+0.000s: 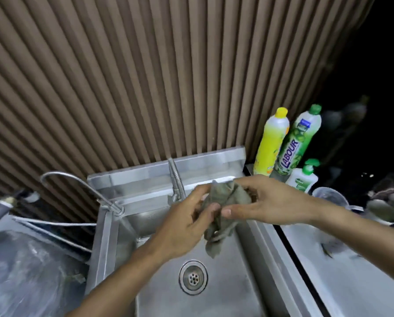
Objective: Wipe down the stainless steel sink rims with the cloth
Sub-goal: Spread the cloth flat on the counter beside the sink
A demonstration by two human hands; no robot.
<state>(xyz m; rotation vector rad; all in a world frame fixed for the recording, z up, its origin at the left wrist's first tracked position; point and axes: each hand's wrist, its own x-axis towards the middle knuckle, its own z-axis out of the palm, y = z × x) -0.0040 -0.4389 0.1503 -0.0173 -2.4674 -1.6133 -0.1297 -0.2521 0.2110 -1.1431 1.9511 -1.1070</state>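
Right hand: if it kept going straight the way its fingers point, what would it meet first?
The right hand points left across the basin, gripping the crumpled grey-green cloth. Past the cloth, it would probably meet the left hand, which grips the same cloth. Depth is uncertain.

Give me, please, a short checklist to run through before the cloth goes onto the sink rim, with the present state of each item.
1. Cloth in hand: ok, left hand and right hand both grip it.
2. Cloth folded into a flat pad: not ok, it is bunched and a tail hangs down.
3. Cloth on the sink rim: not ok, it is held above the basin.
4. Cloth damp: cannot tell.
5. Left rim free of objects: ok where visible.
6. Bottles off the rim: ok, they stand beside the sink.
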